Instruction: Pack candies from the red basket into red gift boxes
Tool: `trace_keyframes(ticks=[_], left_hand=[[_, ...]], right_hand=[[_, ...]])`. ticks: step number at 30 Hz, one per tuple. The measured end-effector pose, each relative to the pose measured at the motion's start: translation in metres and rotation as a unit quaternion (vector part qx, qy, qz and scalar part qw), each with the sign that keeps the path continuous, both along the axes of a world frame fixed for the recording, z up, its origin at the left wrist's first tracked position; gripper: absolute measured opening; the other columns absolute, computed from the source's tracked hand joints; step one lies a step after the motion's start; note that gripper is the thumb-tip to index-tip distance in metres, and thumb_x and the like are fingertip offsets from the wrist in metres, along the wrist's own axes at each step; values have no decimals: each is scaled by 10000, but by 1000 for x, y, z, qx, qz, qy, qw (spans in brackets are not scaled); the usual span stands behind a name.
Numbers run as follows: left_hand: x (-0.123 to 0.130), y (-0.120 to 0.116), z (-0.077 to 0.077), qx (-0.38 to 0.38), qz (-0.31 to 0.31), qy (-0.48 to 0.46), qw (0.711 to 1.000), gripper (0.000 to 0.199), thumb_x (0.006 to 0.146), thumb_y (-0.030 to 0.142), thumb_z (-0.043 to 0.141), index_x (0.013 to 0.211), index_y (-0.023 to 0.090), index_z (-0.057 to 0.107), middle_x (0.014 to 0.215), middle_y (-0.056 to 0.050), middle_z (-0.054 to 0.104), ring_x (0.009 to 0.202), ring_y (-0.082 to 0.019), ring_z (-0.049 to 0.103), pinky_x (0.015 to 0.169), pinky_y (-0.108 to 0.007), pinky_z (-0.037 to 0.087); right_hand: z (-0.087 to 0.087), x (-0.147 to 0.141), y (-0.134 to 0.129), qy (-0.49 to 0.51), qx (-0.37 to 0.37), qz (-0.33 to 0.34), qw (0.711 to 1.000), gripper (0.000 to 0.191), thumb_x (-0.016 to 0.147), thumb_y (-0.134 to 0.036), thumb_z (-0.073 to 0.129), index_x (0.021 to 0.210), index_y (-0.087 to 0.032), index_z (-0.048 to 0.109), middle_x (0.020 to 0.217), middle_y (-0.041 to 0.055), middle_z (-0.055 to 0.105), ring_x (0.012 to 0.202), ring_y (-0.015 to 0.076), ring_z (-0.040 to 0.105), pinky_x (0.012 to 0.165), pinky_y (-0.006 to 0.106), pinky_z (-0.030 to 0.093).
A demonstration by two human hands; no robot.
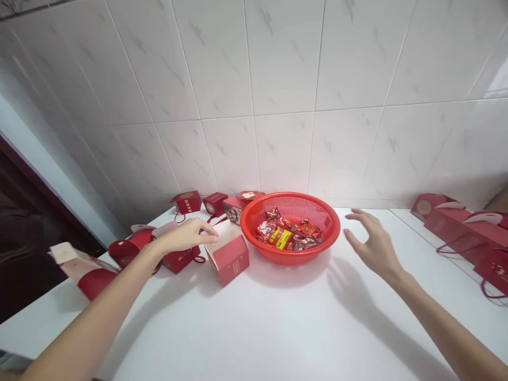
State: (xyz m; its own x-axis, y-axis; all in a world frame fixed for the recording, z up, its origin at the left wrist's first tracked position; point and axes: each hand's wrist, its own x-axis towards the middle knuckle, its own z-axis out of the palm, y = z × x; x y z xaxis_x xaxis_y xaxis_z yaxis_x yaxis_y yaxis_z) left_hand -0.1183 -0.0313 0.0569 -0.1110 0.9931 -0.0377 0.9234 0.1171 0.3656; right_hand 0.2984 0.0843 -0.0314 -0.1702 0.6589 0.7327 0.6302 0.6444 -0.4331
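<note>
A red perforated basket (291, 258) stands in the middle of the white table, with wrapped candies (288, 233) lying in it. Just left of it is an open red box (232, 260) with white inner flaps. My left hand (190, 234) is over the box's upper left edge, fingers bent and apart; whether the fingertips touch the flap is hard to tell. To the right of the basket, my right hand (371, 243) hovers above the table with thumb and fingers spread, holding nothing.
Small closed red boxes (215, 203) stand along the tiled wall. More red boxes with cords lie at the left, one open box (85, 270) near the table's left edge. At the far right are several red boxes (452, 227) in a row.
</note>
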Motion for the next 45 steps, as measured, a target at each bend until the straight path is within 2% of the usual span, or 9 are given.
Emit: trace_keyframes(ticks=[7, 11, 17, 20, 24, 31, 34, 37, 45], left_hand=[[55, -28, 7, -44, -173, -15, 984, 395, 795, 449, 669, 1146, 282, 742, 1285, -50, 683, 1210, -327, 603, 928, -349, 510], [84, -39, -3, -41, -257, -13, 965, 532, 825, 365, 677, 1350, 307, 613, 1460, -48, 555, 1320, -333, 518, 1060, -426, 444], [90, -36, -11, -51, -266, -70, 960, 757, 808, 261, 693, 1501, 374, 413, 1540, -16, 469, 1393, -312, 442, 1103, -432, 409], [86, -32, -13, -74, -235, -84, 965, 760, 794, 362, 731, 1495, 321, 439, 1552, -55, 448, 1406, -337, 419, 1109, -440, 399], [82, -28, -22, -140, -205, -127, 960, 881, 740, 461, 772, 1517, 286, 394, 1577, -91, 405, 1388, -352, 433, 1078, -418, 428], [73, -19, -46, -244, -227, -210, 919, 1114, 612, 495, 867, 1525, 308, 256, 1588, -114, 333, 1335, -344, 478, 1006, -379, 487], [72, -15, -58, -310, -233, -281, 878, 1086, 600, 486, 877, 1476, 299, 262, 1426, -112, 515, 1240, -323, 566, 938, -374, 519], [75, -13, -67, -350, -235, -364, 830, 1031, 573, 474, 899, 1393, 300, 298, 1230, -69, 633, 1160, -315, 624, 894, -389, 535], [84, -11, -69, -282, -223, -400, 843, 997, 591, 448, 901, 1399, 287, 339, 1402, -105, 499, 1258, -323, 536, 1013, -435, 468]], right_hand=[[21, -74, -64, -56, 0, 290, 955, 232, 959, -242, 520, 1171, -230, 614, 1312, 138, 616, 1237, 264, 579, 1003, 447, 509], [21, -96, -95, -125, 15, 366, 922, 263, 954, -251, 554, 1200, -180, 613, 1412, 178, 529, 1258, 280, 551, 1001, 466, 509], [35, -86, -101, -209, -102, 358, 904, 229, 956, -213, 542, 1158, -177, 643, 1378, 152, 553, 1241, 271, 545, 1000, 440, 495], [47, -72, -95, -285, -196, 375, 860, 500, 878, -389, 696, 1335, -225, 574, 1489, 144, 463, 1352, 325, 457, 1049, 477, 457], [51, -63, -91, -348, -244, 391, 817, 773, 787, -504, 767, 1455, -238, 484, 1628, 148, 263, 1508, 378, 199, 1167, 539, 305], [43, -62, -94, -393, -274, 370, 796, 1038, 759, -625, 736, 1564, -127, 311, 1651, 218, 69, 1529, 397, 9, 1215, 583, 146], [41, -63, -94, -410, -265, 364, 793, 1126, 767, -648, 714, 1587, -76, 197, 1635, 248, 60, 1526, 386, -17, 1227, 583, 65], [39, -64, -95, -429, -237, 350, 798, 1112, 783, -655, 694, 1573, -35, 217, 1617, 278, 73, 1523, 376, -40, 1225, 585, 1], [43, -62, -111, -459, -187, 280, 822, 1005, 731, -454, 838, 1526, -56, 368, 1584, 287, 248, 1505, 408, 166, 1232, 591, 131]])
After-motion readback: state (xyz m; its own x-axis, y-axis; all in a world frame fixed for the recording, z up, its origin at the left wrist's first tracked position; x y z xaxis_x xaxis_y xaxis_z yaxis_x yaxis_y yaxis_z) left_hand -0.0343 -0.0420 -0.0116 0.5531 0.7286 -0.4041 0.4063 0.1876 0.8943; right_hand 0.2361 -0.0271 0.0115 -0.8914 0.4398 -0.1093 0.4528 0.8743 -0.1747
